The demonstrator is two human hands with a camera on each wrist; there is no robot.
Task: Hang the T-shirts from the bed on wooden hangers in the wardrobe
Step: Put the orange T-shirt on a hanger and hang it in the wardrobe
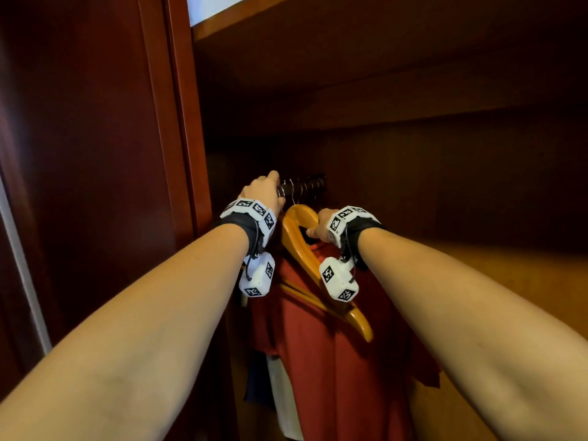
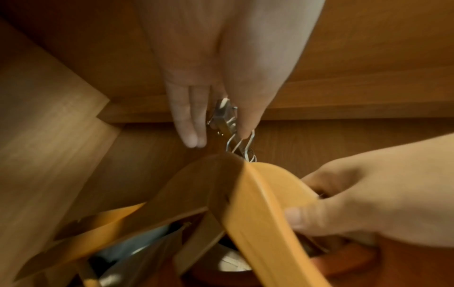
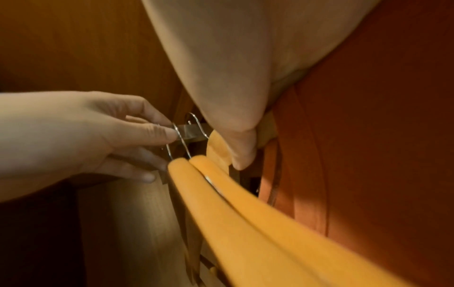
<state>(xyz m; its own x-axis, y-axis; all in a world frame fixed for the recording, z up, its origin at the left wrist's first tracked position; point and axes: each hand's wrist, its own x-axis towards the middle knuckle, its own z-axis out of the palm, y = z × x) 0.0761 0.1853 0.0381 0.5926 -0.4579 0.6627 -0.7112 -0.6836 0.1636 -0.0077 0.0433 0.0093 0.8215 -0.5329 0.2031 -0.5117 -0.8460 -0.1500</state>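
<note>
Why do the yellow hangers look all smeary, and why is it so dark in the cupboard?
Head view: the wardrobe sits in deep shadow. Left wrist view: the wooden hanger is motion-blurred, as is the right hand. Right wrist view: the hangers smear toward the corner.

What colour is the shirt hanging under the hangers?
Red shirt, plain as far as visible; clearest in the head view.

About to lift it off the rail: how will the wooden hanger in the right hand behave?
The wooden hanger looks rigid, so it should lift as one piece. Its wire hook may snag neighbouring hooks. The red T-shirt beside it hangs limp and will likely sway.
</note>
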